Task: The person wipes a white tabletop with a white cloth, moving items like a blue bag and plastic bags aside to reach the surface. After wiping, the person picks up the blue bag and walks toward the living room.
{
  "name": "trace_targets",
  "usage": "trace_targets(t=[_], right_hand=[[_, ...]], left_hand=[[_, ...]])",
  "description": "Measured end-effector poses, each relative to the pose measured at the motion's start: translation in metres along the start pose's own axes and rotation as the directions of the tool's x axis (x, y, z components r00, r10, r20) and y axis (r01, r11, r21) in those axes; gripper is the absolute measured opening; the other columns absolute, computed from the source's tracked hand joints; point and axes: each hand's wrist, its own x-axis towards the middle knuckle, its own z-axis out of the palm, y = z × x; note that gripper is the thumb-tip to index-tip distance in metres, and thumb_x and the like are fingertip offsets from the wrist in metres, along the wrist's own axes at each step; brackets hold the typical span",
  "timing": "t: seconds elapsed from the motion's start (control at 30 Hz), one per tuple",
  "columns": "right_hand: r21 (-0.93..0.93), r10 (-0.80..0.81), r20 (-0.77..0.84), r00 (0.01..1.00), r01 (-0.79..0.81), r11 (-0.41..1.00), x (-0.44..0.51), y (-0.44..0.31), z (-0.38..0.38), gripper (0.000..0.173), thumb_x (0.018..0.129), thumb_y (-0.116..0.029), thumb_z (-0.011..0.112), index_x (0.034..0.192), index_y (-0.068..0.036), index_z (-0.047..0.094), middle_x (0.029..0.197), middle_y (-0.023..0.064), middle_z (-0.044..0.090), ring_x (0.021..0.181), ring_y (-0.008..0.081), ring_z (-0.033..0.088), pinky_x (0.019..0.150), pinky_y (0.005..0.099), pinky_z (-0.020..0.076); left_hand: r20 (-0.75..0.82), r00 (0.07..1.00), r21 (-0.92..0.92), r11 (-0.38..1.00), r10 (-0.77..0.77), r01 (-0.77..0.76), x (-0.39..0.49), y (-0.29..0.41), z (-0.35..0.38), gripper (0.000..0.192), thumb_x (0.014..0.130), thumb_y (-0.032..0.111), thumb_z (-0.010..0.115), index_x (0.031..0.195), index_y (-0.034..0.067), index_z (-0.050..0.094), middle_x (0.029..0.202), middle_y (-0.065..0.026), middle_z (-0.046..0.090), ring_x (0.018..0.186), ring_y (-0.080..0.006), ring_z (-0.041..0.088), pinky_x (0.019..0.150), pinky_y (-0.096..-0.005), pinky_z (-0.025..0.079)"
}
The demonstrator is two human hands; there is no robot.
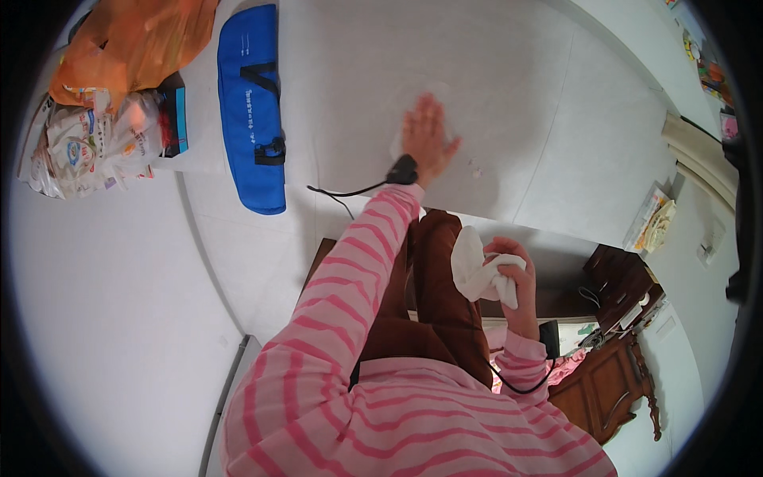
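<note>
My left hand (430,134) lies palm down and slightly blurred on the light grey table (357,65), thumb spread to the right. A faint pale patch shows around its fingers; I cannot tell what it is. Small faint marks (475,170) are on the table just right of that hand. Over my right thigh, below the table's front edge, my right hand (520,277) grips a bunched white cloth (477,268), part of which hangs to the left. A black band with a cable is on each wrist.
A blue zippered fabric case (250,113) with black straps lies left on the table. Beyond it are an orange bag (143,42) and plastic packages (77,149). At the table's right end stand small packets (653,223). A dark wooden drawer cabinet (620,286) is at the right.
</note>
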Motion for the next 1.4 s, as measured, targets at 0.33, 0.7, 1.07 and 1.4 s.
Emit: trace_targets(t=[0.33,0.7,1.07,1.4], right_hand=[[0.003,0.041,0.045,0.998,-0.041,0.999,0.026,-0.022,-0.012,0.053,0.075,-0.003,0.051,0.126,0.004,0.061,0.115,0.0168,0.067,0.096,0.0213,0.065,0.09,0.0323,0.053],[0.075,0.049,0.037,0.998,-0.052,0.996,0.041,-0.042,-0.033,0.053,0.074,-0.002,0.051,0.126,0.005,0.061,0.114,0.0164,0.067,0.095,0.0215,0.065,0.089,0.0321,0.0529],[0.172,0.048,0.019,0.999,-0.05,0.984,0.051,-0.039,-0.057,0.052,0.076,0.0,0.053,0.127,0.004,0.06,0.116,0.0163,0.067,0.098,0.0217,0.066,0.091,0.0325,0.0533],[0.184,0.032,0.022,0.999,-0.035,0.982,0.053,-0.041,-0.053,0.052,0.076,0.0,0.053,0.127,0.004,0.06,0.116,0.0165,0.067,0.098,0.0217,0.066,0.091,0.0327,0.053]], left_hand=[[0.162,0.945,-0.142,0.954,0.284,-0.263,-0.003,0.001,-0.012,0.077,0.095,0.047,0.06,0.156,0.004,0.038,0.169,-0.0131,0.024,0.157,-0.0294,0.021,0.125,-0.0536,0.019],[-0.234,0.938,0.164,0.94,-0.257,0.298,0.046,-0.136,-0.045,0.082,0.1,0.048,0.052,0.16,-0.002,0.026,0.169,-0.0234,0.018,0.157,-0.0391,0.017,0.123,-0.0587,0.017],[-0.27,0.961,0.317,0.937,-0.058,0.145,0.16,-0.067,-0.016,0.088,0.097,0.056,0.054,0.157,-0.005,0.033,0.168,-0.0229,0.023,0.157,-0.0387,0.018,0.123,-0.0584,0.021],[0.134,0.885,-0.053,0.895,0.447,-0.444,0.115,0.009,-0.029,0.082,0.095,0.045,0.062,0.155,-0.004,0.035,0.168,-0.0196,0.024,0.157,-0.0352,0.02,0.123,-0.0591,0.018]])
